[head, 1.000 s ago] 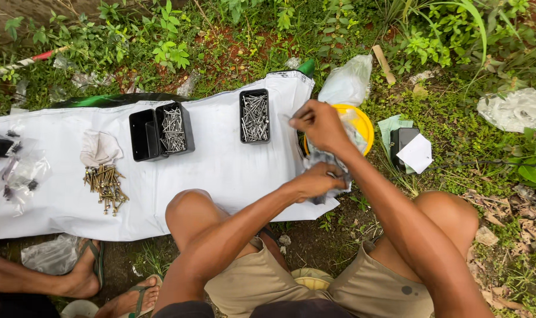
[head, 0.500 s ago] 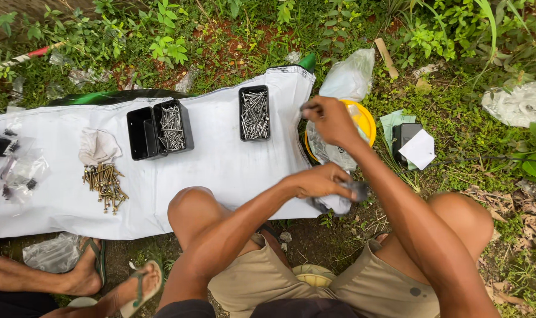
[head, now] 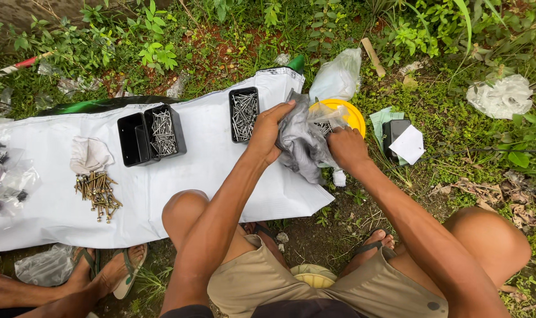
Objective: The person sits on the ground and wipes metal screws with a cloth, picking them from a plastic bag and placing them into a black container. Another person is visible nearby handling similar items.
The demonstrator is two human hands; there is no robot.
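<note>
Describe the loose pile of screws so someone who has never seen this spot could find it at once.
Start from the long white sheet spread on the ground. Near its left part, just below a crumpled white cloth, lies the pile of screws. Unlike the grey nails in the black trays farther right, these are brass-coloured and lie bare on the sheet, in no container.

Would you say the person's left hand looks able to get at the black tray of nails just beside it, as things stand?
Probably yes, though not freely. The left hand is at the tray's right edge, with only bare white sheet between them, but its fingers grip the grey cloth, which it would first have to release.
</note>
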